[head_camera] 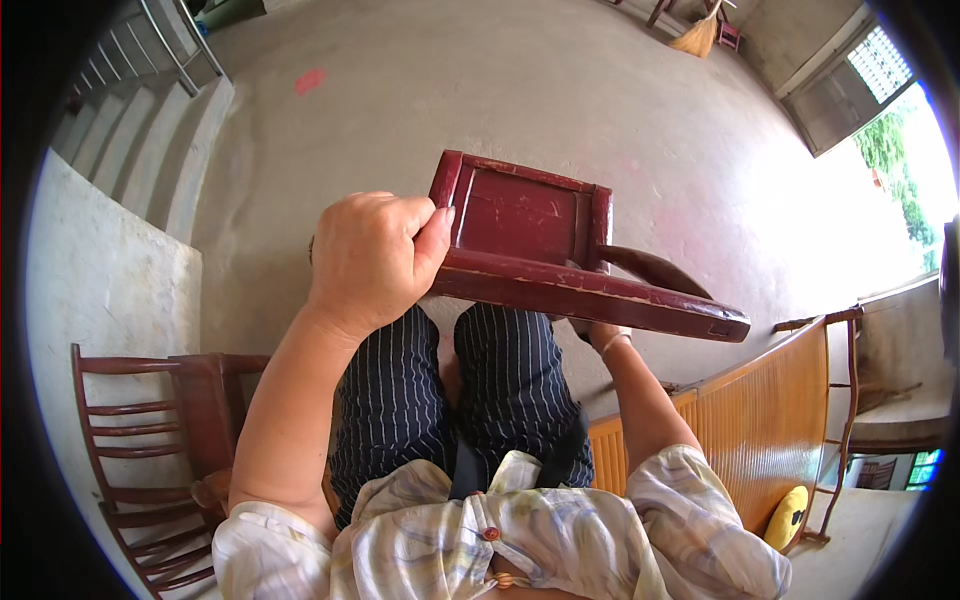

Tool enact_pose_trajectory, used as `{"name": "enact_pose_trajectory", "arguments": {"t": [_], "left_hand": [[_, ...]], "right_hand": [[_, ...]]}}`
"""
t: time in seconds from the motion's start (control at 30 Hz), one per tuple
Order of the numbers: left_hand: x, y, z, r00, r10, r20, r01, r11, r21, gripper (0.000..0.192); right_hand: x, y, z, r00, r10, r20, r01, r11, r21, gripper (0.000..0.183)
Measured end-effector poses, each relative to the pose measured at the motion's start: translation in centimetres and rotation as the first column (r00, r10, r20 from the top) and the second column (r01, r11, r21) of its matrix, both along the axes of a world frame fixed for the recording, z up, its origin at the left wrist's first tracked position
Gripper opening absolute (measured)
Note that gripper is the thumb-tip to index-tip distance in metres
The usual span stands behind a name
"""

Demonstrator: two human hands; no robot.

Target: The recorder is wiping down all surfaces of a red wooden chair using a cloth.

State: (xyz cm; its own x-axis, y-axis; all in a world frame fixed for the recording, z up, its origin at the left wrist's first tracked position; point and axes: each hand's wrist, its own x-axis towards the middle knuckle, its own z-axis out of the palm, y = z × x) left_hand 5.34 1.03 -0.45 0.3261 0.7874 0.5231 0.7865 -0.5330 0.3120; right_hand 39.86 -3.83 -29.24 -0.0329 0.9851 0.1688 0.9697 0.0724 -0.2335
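Observation:
A dark red painted wooden piece of furniture (525, 217), which looks like a small chair or stool, is held up before my knees. It has a framed panel, a long bar with chipped edges running to the right, and a curved brown piece (660, 271) behind that bar. My left hand (375, 259) grips its left side, with the thumb over the frame's edge. Lower down on the right, my right hand (606, 334) is at the underside of the long bar. Its fingers are mostly hidden, and a small dark patch beside them is too unclear to name.
A slatted wooden bench (750, 405) with a yellow cushion (786, 517) stands at my right. To my left is a brown wooden chair (135, 430). Concrete steps (142, 142) with a metal railing (165, 45) rise at upper left. A straw broom (697, 37) leans near the far wall.

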Motion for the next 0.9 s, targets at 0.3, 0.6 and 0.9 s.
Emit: {"name": "enact_pose_trajectory", "arguments": {"t": [0.3, 0.6, 0.9], "left_hand": [[0.5, 0.3, 1.0, 0.999, -0.046, 0.026, 0.046, 0.999, 0.003, 0.037], [1.1, 0.4, 0.1, 0.995, -0.075, 0.063, 0.072, 0.996, 0.049, 0.038], [0.4, 0.1, 0.7, 0.993, -0.107, 0.06, 0.103, 0.993, 0.065, 0.035]], "right_hand": [[8.7, -0.8, -1.7, 0.894, -0.349, -0.281, 0.329, 0.937, -0.115, 0.032], [3.8, -0.1, -7.1, 0.829, -0.3, -0.472, 0.345, 0.939, 0.01, 0.043], [5.5, -4.1, 4.6, -0.441, 0.012, -0.897, 0.27, 0.955, -0.12, 0.044]]}}
